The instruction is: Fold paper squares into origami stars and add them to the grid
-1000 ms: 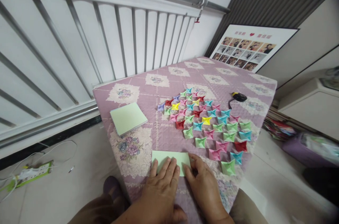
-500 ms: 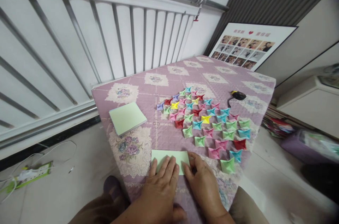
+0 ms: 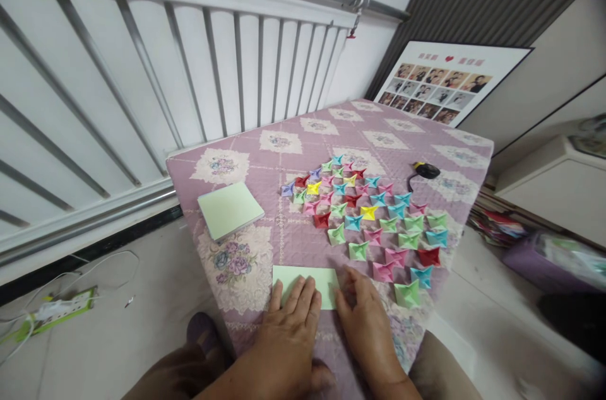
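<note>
A light green sheet of paper (image 3: 326, 281), a wide rectangle that looks folded, lies on the table close to me. My left hand (image 3: 294, 318) rests flat on it, fingers spread across its left and middle parts. Beside the right edge of the sheet is my right hand (image 3: 367, 318), its fingers loosely curled and the thumb apart from the forefinger. The thumb tip is at the paper's edge; whether it touches cannot be made out. To the left sits a stack of square paper (image 3: 230, 209) with a light green sheet on top.
Several rows of folded paper pieces (image 3: 368, 213) in many colours cover the table's middle and right. Behind them lies a black object with a cord (image 3: 427, 170). A flowered cloth (image 3: 284, 163) covers the table. A white radiator (image 3: 222, 72) runs along the left wall.
My right hand's fingers have loosened from the paper's right edge and shifted slightly right. My left hand stays flat on the sheet.
</note>
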Action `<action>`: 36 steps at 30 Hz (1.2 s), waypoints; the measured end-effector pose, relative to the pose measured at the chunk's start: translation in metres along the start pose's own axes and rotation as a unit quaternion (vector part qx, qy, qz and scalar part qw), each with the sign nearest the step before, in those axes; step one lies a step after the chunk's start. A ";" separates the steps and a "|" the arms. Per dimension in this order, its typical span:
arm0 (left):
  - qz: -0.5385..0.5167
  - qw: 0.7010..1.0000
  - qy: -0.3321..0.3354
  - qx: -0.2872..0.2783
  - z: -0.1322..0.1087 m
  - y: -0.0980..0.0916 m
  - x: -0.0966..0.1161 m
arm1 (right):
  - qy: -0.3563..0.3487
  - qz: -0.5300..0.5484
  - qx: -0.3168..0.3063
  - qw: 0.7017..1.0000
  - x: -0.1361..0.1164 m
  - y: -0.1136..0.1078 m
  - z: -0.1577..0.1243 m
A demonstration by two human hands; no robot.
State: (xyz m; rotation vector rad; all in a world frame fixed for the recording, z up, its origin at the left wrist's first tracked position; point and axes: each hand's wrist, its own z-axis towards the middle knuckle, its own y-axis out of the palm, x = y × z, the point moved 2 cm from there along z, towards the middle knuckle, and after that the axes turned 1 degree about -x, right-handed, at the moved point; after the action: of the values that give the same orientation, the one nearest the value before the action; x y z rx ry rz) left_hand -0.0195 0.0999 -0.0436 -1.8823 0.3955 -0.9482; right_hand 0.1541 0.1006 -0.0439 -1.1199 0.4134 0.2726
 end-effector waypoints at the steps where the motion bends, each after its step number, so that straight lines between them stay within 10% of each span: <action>1: -0.002 1.000 0.002 -0.002 0.000 0.000 0.000 | -0.017 -0.001 0.023 1.000 -0.001 -0.003 -0.002; 8: -0.009 1.000 0.011 0.009 -0.003 -0.003 0.000 | -0.216 0.037 -0.051 0.974 -0.028 -0.010 -0.030; 27: -0.016 1.000 0.001 -0.003 -0.033 -0.015 -0.024 | -0.186 -0.063 -0.099 0.976 -0.045 -0.008 -0.027; 36: -0.017 0.999 -0.032 0.033 -0.050 -0.026 -0.037 | -0.067 -0.169 -0.110 0.977 -0.068 -0.001 -0.009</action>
State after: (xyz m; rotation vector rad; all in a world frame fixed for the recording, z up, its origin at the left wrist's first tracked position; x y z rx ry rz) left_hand -0.0838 0.1046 -0.0257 -1.8602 0.2907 -0.9104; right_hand 0.0919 0.0913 -0.0161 -1.3590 0.0680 0.0934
